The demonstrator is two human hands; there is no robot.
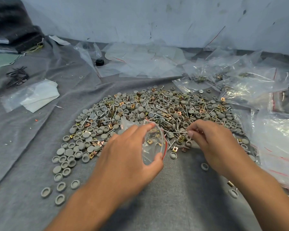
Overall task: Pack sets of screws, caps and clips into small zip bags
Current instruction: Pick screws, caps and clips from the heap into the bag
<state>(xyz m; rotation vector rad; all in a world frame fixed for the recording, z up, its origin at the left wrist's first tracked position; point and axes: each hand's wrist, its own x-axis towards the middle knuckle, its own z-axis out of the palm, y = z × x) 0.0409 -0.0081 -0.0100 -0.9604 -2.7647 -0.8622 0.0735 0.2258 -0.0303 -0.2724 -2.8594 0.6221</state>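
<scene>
Surface (173, 189): matt grey felt-like cloth | caps (70, 152): matt grey plastic | screws (158, 115): bright silvery metal | clips (110, 126): brassy, shiny metal | zip bag (153, 147): clear glossy plastic film, red seal strip

Grey caps (86, 134), brass-gold clips (174, 148), silver screws (157, 115) — on grey cloth (40, 147); clear bag (153, 144), red-edged.

One view only, from the head, close in and tilted forward and down over the grey cloth (173, 197) that carries everything. Both forearms enter from the near edge, left hand (123, 155) and right hand (213, 144) mid-frame. The far edge meets a pale wall (157, 19) up top; wide-angle bending shows at the sides.
</scene>
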